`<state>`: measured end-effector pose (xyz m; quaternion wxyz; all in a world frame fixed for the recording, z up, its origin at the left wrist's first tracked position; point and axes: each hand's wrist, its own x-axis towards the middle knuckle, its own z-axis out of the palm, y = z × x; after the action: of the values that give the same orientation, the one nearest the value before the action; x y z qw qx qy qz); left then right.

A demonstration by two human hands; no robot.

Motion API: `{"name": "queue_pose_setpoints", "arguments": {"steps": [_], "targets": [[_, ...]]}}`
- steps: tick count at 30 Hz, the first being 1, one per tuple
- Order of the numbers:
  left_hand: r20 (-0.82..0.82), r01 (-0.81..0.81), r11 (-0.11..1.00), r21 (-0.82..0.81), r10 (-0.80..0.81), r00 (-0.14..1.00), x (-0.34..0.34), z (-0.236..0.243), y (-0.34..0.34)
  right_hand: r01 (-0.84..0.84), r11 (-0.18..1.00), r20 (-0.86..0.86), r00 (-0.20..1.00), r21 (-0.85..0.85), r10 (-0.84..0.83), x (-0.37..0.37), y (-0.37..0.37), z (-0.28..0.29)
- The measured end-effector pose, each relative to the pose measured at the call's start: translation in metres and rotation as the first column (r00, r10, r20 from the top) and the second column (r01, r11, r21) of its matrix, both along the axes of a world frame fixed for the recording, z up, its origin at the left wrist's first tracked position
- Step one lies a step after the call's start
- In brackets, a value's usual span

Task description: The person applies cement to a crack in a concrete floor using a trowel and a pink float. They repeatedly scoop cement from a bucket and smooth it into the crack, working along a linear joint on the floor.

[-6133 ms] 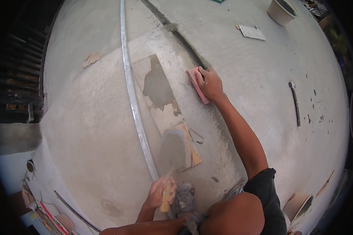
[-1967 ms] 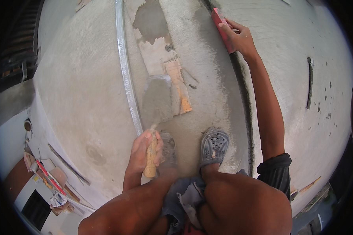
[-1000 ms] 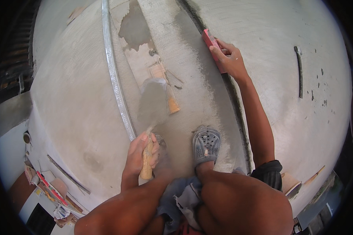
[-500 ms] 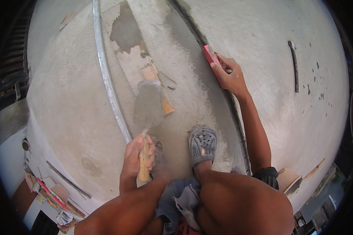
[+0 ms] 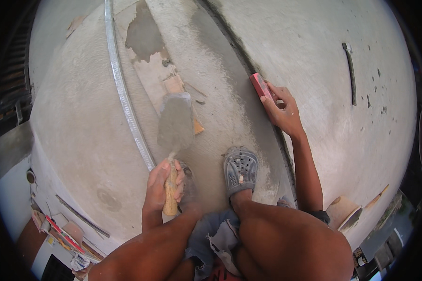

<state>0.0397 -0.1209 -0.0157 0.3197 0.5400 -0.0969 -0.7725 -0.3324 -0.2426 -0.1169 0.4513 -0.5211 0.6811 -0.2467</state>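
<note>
My left hand [image 5: 162, 186] is closed round the wooden handle of a trowel [image 5: 175, 122], whose wide blade is coated in grey mortar and points away from me. My right hand [image 5: 283, 110] grips a small red block-shaped float [image 5: 260, 86], its fingers on the block's right side. The float rests against a strip of darker, smooth mortar [image 5: 262, 124] beside a dark groove [image 5: 243, 55] in the pale concrete floor. The float's underside is hidden.
A long metal straightedge [image 5: 122, 89] lies left of the trowel. Beyond the blade sits a mortar-smeared board [image 5: 150, 77]. A hammer-like dark tool [image 5: 350, 75] lies at far right, and a bucket [image 5: 344, 213] stands near right. My clog [image 5: 240, 169] is beside the strip.
My right hand has drawn the red float back toward me along the groove. The trowel in my left hand stays nearly in place. The view has shifted slightly.
</note>
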Motion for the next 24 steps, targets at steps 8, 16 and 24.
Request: {"name": "queue_pose_setpoints", "arguments": {"steps": [8, 16, 24], "targets": [[0.075, -0.055, 0.998, 0.017, 0.053, 0.996, 0.001, 0.002, 0.001, 0.134, 0.991, 0.131, 0.982, 0.010, -0.134, -0.032, 0.040, 0.020], [0.009, -0.033, 0.999, 0.031, 0.033, 0.999, 0.005, 0.002, -0.005, 0.097, 0.985, 0.163, 0.984, -0.141, -0.074, 0.015, -0.100, 0.018], [0.087, -0.065, 0.996, 0.058, 0.059, 0.994, 0.004, 0.004, -0.005, -0.005, 0.985, 0.121, 0.992, -0.170, 0.026, 0.065, -0.206, -0.018]]}}
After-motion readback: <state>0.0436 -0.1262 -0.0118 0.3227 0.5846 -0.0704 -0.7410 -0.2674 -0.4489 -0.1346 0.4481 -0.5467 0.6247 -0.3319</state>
